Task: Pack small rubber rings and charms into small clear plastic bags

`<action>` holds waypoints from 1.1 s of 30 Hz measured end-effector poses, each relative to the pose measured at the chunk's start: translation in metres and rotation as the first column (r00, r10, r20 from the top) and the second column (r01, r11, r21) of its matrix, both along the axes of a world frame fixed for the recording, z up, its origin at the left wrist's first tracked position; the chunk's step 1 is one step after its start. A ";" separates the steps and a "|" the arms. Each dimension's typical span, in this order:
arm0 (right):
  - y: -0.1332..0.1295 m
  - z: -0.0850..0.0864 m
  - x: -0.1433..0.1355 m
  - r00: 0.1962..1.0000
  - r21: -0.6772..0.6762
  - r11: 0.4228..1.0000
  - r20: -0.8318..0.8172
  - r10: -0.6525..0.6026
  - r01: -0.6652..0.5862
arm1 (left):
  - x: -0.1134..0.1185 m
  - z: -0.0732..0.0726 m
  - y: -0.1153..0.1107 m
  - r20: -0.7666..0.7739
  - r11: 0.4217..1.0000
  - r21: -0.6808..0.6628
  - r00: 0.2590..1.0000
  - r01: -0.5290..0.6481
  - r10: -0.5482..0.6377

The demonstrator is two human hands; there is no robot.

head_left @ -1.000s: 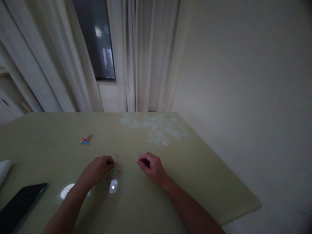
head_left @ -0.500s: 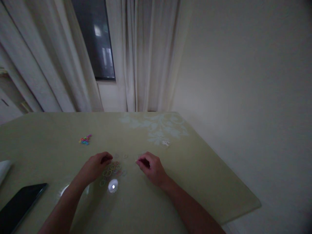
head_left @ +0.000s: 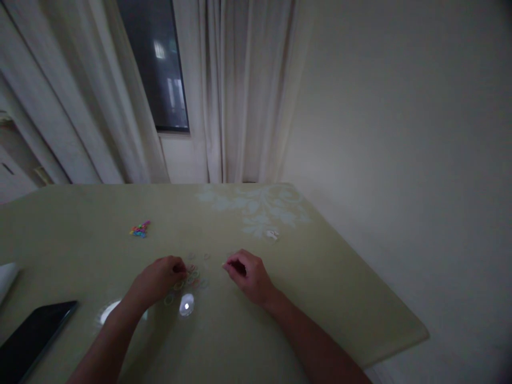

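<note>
Several small coloured rings [head_left: 194, 275] lie in a loose pile on the pale green table [head_left: 320, 298]. My left hand [head_left: 170, 273] is at the pile's left side, its thumb and fingertips pinched together over the rings; whatever is between them is too small to make out. To the right of the pile, my right hand [head_left: 246, 272] is closed in a pinch on a tiny yellowish thing [head_left: 224, 265] that I cannot identify. Two separate rings, one of them a pale ring [head_left: 206, 256], lie just behind the pile.
Small multicoloured pieces [head_left: 140, 230] lie farther back on the left, and a small white item [head_left: 272, 234] at the back right. A black tablet-like device [head_left: 36, 336] is at the near left. Bright reflections [head_left: 186, 305] show on the tabletop before the rings.
My left hand has moved slightly down and right onto the rings, and its fingers have closed together. My right hand has stayed where it was.
</note>
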State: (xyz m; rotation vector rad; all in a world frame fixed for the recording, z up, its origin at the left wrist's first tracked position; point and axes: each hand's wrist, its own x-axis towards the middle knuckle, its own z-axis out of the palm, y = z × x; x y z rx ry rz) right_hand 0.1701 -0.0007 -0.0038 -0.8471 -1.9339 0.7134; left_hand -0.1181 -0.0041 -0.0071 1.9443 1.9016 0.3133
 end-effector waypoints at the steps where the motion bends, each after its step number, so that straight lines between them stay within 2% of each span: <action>1: 0.000 0.000 0.000 1.000 0.000 1.000 0.000 0.000 0.000 | 0.000 -0.001 0.000 0.003 1.000 0.010 1.000 0.000 0.000; 4: 0.000 0.000 0.000 1.000 0.005 1.000 0.005 -0.002 0.002 | 0.001 0.001 0.001 0.066 0.998 0.058 0.998 0.021 -0.024; 8: 0.001 0.001 0.000 1.000 0.003 1.000 0.014 -0.007 0.007 | 0.012 0.015 0.000 0.261 0.988 0.143 0.960 0.063 -0.098; 12: 0.000 0.002 0.000 1.000 0.003 1.000 0.012 -0.007 0.007 | 0.034 0.029 -0.005 0.494 0.968 0.231 0.845 0.099 -0.204; 15: -0.001 0.003 -0.001 1.000 -0.026 0.999 -0.016 0.023 -0.023 | 0.052 0.030 -0.009 0.627 0.968 0.245 0.751 0.058 -0.204; 17: -0.002 0.005 0.000 0.998 -0.050 0.997 -0.038 0.050 -0.052 | 0.062 0.027 -0.011 0.662 0.966 0.258 0.726 0.011 -0.185; 23: -0.003 0.008 0.000 0.995 -0.074 0.995 -0.079 0.063 -0.069 | 0.080 0.019 -0.017 0.654 0.942 0.321 0.743 -0.102 -0.143; 26: -0.003 0.008 -0.001 0.996 -0.067 0.996 -0.078 0.052 -0.057 | 0.086 0.019 -0.019 0.675 0.956 0.286 0.721 -0.062 -0.156; 29: -0.003 0.007 0.000 0.997 -0.047 0.999 -0.074 0.015 -0.019 | 0.090 0.020 -0.020 0.727 0.974 0.228 0.666 -0.007 -0.165; 33: -0.002 0.007 0.000 0.996 -0.041 0.999 -0.079 -0.033 0.030 | 0.094 0.021 -0.020 0.791 0.988 0.157 0.600 -0.014 -0.117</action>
